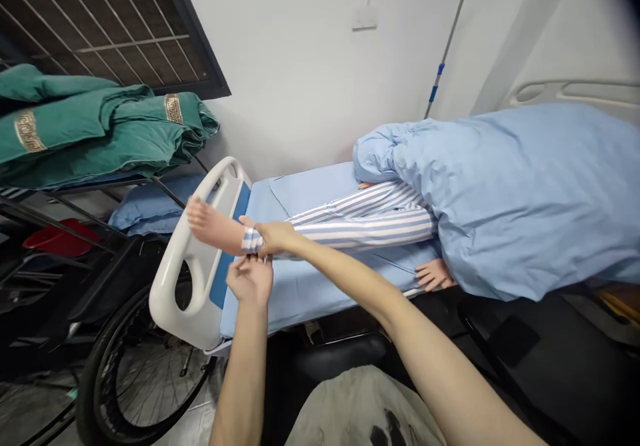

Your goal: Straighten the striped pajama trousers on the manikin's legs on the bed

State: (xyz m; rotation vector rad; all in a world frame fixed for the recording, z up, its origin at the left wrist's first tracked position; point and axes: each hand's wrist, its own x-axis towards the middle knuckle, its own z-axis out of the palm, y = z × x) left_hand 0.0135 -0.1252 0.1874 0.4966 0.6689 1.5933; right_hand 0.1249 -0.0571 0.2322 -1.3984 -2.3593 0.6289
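Observation:
A figure with plastic-looking feet and hands, likely a manikin, lies on the bed in blue-and-white striped trousers (365,227). Its bare foot (215,225) is held up near the footboard. My right hand (278,237) is closed around the lower trouser leg, just above the ankle cuff (251,240). Beneath that cuff, my left hand (251,279) is turned palm up, with thumb and fingers apart and fingertips against the underside of the cuff. Part of those fingers is hidden. The figure's hand (434,274) rests at the near mattress edge.
A blue quilt (520,193) covers the upper body. The white footboard (173,286) borders the bed at left, beside a wheelchair wheel (107,373). Green folded covers (100,123) lie on a rack at back left. A drip pole (447,46) stands behind the bed.

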